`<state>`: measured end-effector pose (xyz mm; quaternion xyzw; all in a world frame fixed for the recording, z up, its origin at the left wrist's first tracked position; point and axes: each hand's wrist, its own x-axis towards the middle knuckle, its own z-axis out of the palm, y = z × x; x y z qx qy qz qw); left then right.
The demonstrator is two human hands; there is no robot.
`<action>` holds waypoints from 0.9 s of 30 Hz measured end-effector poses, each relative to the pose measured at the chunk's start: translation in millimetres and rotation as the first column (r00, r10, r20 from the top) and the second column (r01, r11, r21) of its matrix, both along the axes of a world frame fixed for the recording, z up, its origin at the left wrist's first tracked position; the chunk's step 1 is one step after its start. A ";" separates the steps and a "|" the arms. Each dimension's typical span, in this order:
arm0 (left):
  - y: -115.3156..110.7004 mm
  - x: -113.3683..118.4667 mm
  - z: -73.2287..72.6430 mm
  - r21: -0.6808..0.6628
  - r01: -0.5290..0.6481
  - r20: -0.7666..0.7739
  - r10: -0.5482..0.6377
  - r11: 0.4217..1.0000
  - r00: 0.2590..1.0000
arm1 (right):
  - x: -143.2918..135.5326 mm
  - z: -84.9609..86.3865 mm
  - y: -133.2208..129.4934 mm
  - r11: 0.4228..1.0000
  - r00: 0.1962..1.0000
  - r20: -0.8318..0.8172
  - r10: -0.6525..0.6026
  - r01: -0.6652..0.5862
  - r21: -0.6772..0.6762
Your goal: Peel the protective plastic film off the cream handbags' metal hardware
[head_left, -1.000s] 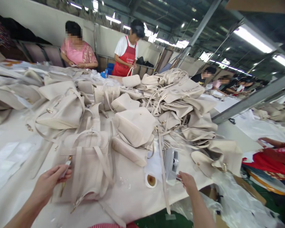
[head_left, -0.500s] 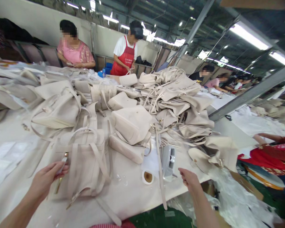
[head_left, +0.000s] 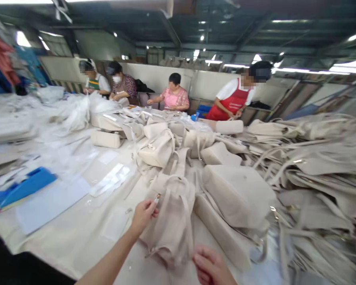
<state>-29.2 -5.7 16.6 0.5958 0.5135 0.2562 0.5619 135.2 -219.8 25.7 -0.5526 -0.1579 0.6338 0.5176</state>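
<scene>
Just right of the left hand (head_left: 142, 217), one beige bag (head_left: 172, 233) lies on the table (head_left: 74, 247), two lengths of strap (head_left: 186, 217) running down its front. The left fingers pinch one small pull (head_left: 157, 199) at that bag's upper left. The right hand (head_left: 212, 266) is near the bag's lower right side, its fingers curled inward; whether they hold anything, I cannot tell. Beyond the right fingers sits one bulky bag (head_left: 237, 194); well to their right rises a heap (head_left: 323, 158) of bags too overlapped to count. Straight ahead of the left fingers stands one bag with a gold fitting (head_left: 150, 146). Well left of them are one blue object (head_left: 32, 184) and one white sheet (head_left: 55, 208). Farthest from the fingers, four people are at work: one green apron (head_left: 93, 84), one mask (head_left: 116, 79), one pink apron (head_left: 172, 99), one red apron (head_left: 231, 103).
</scene>
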 end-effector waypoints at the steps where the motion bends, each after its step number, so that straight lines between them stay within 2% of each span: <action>1: -1.2 -0.2 -1.2 0.018 -0.008 -0.008 0.008 1.000 1.000 | -14.3 15.7 36.2 0.996 0.998 0.014 0.060 -0.061 0.067; 3: -4.9 -1.5 -2.4 0.054 -0.009 -0.023 0.010 0.998 1.000 | -37.7 39.1 97.5 0.972 0.973 0.164 0.161 -0.185 0.144; 4: -7.1 -2.6 -2.6 0.071 -0.006 -0.029 0.008 0.997 1.000 | -45.2 45.0 121.5 0.963 0.951 0.251 0.179 -0.222 0.153; 6: -11.6 -5.2 -2.6 0.100 0.000 -0.043 0.004 0.995 0.999 | -51.8 45.5 155.7 0.954 0.906 0.373 0.200 -0.267 0.136; 8: -15.6 -7.5 -2.4 0.119 -0.002 -0.065 0.010 0.993 0.998 | -50.3 35.1 174.0 0.955 0.869 0.448 0.210 -0.280 0.096; 12: -21.7 -8.2 -1.7 0.139 -0.028 -0.110 0.044 0.990 0.993 | -40.2 8.2 182.8 0.956 0.773 0.588 0.237 -0.294 0.001; 15: -25.0 -5.9 -1.8 0.162 -0.013 -0.158 0.039 0.987 0.987 | -35.1 -3.0 181.8 0.958 0.710 0.658 0.250 -0.281 -0.060; 22: -29.3 -5.0 -10.9 0.245 0.120 -0.396 -0.014 0.962 0.918 | -32.2 -12.5 182.9 0.954 0.624 0.727 0.286 -0.258 -0.154; 27: -33.0 -8.6 -13.5 0.268 0.165 -0.431 -0.035 0.949 0.901 | -33.3 -15.5 182.4 0.950 0.623 0.722 0.301 -0.258 -0.174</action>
